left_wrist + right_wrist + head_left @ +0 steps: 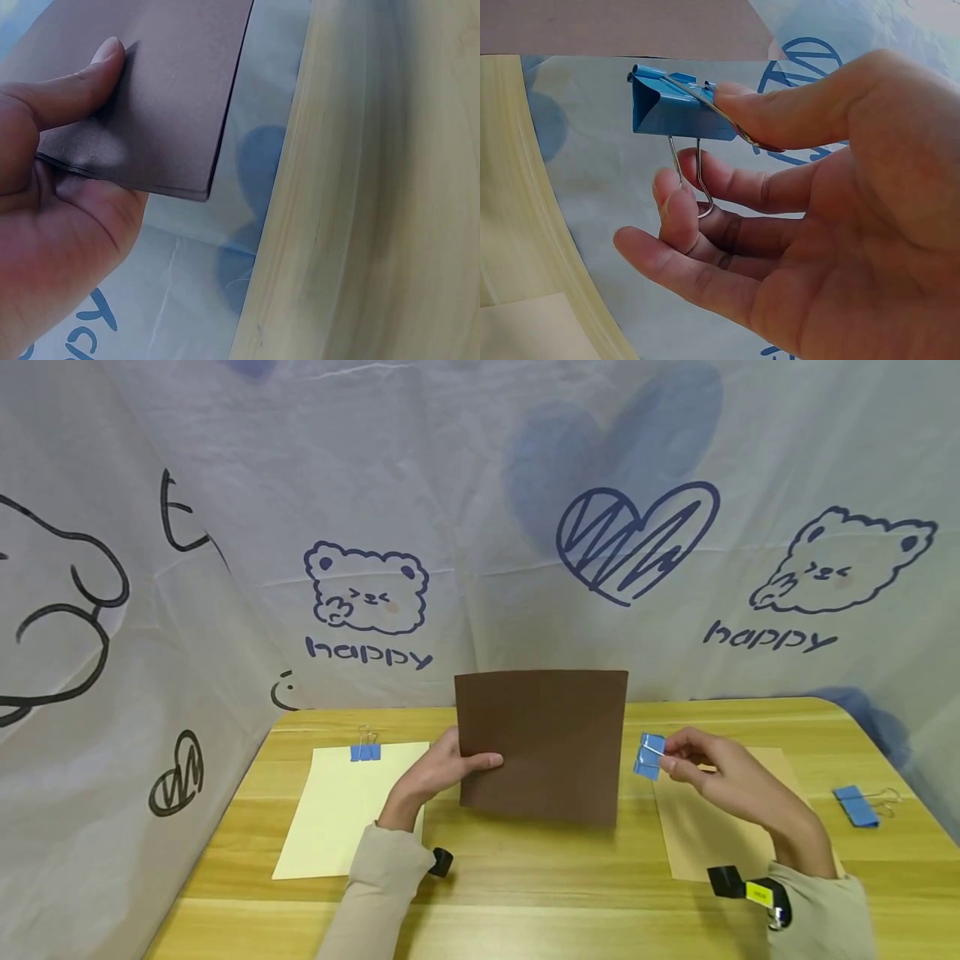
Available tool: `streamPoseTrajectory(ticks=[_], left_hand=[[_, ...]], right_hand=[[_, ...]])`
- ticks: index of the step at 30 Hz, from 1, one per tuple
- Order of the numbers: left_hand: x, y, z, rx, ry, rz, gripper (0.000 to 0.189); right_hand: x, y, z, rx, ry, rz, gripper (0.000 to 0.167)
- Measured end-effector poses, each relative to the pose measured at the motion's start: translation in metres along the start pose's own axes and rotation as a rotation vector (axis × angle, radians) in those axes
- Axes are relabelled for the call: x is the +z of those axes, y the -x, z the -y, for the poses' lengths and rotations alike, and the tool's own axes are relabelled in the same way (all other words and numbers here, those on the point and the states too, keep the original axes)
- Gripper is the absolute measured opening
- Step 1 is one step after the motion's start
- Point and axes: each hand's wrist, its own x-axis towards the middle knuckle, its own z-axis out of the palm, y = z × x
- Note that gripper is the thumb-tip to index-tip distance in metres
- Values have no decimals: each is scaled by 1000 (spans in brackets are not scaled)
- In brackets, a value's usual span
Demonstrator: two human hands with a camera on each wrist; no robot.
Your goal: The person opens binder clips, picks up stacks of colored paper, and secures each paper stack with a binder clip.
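My left hand (438, 766) grips a stack of dark brown paper (551, 747) by its left edge, thumb on the near face and fingers behind. The stack stands upright above the table; the left wrist view shows its layered edge at the corner. To the right of it, my right hand (712, 768) pinches a blue binder clip (648, 756). In the right wrist view the thumb lies along one wire handle of the clip (679, 109), and the fingers are at the other handle. The clip is apart from the brown paper.
Pale yellow paper (337, 810) lies at the left of the wooden table (525, 893), a blue binder clip (365, 752) at its top edge. Tan paper (712, 835) lies under my right arm. Another blue clip (857, 807) rests farther right. A printed cloth (480, 527) hangs behind.
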Motion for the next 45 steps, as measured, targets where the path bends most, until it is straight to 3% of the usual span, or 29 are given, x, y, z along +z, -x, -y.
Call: streamPoseTrajectory(ticks=[6, 21, 31, 45], left_hand=[[0, -1, 0, -2, 21, 29, 49], [5, -2, 0, -13, -4, 23, 43], [6, -1, -1, -32, 0, 33, 44], [8, -4, 0, -10, 36, 69, 41]], right_hand=[[-1, 0, -3, 5, -97, 68, 26], [0, -2, -2, -22, -34, -26, 29], [2, -3, -3, -61, -13, -53, 25], [3, -6, -1, -112, -6, -56, 21]])
